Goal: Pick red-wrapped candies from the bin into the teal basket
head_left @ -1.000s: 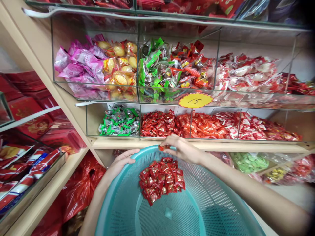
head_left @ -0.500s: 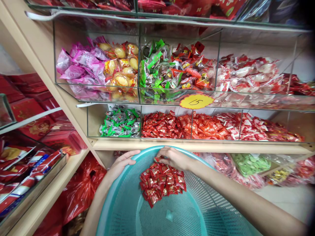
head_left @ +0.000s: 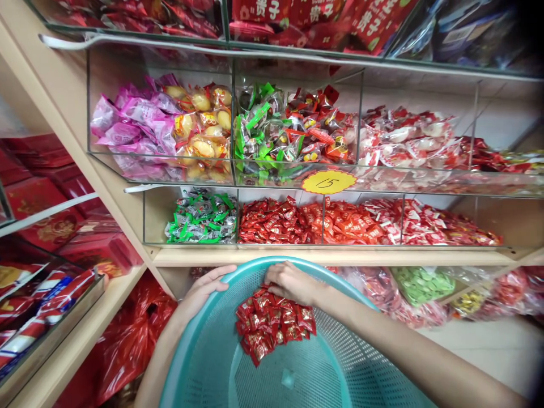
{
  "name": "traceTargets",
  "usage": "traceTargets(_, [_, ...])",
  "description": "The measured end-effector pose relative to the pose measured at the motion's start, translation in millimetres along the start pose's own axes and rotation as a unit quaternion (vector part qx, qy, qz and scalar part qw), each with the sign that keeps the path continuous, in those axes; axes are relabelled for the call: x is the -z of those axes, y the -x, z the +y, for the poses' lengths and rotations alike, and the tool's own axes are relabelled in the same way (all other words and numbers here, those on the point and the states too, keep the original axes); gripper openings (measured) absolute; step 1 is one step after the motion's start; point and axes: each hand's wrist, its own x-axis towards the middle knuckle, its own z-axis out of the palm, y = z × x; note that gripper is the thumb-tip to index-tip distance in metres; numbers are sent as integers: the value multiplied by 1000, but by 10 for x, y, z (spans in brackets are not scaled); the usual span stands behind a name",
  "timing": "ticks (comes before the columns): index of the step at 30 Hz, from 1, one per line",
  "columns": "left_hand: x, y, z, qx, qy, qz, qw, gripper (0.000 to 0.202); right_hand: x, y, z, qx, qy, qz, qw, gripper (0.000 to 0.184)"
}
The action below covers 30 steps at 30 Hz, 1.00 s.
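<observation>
Red packets (head_left: 276, 324); in teal basket (head_left: 202, 354); far edge under right fingers (head_left: 275, 276)

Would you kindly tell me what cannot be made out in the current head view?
All in the head view:
- Right hand: its back and knuckles hide the fingertips, so whether it grips a packet is unclear.
- Teal basket: its near side is cut off by the bottom edge.
- Red packets in the basket: their print is too small to read.
- Blue packages: blurred, cut off by the top edge.
</observation>
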Motion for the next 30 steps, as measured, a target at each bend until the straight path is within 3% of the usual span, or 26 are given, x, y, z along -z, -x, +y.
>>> traceTargets(2, [0, 2, 3, -5, -8, 9, 1000, 42, 89, 6, -18, 6, -6, 20, 1000, 16])
traceTargets(5, [8, -3, 0, 1, -13, 14, 1000, 45, 333, -40, 39, -4, -50, 115, 992, 24])
traceTargets(7, [18, -18, -14, 4, -14, 16, 1000, 46, 524, -106, 156, -46, -79, 180, 980, 23])
traceTargets(9, [28, -38, -33, 3, -9, 18, 1000, 46, 683, -182, 323, -103, -82, 202, 970, 20])
traceTargets(13, [46, -85, -68, 3, 3, 5, 1000, 47, 795, -301, 661, -183, -14, 99, 978, 16])
traceTargets(17, [69, -124, -88, -2, 9, 5, 1000, 49, 733, -368, 808, -203, 14, 16, 979, 14])
traceTargets(24, [69, -93, -45, -8, -11, 13, 1000, 45, 718, -448, 817, -205, 40, -4, 978, 10])
traceTargets(30, [78, -131, -76, 7, 6, 18, 1000, 48, 794, -364, 759, -204, 23, 62, 977, 21])
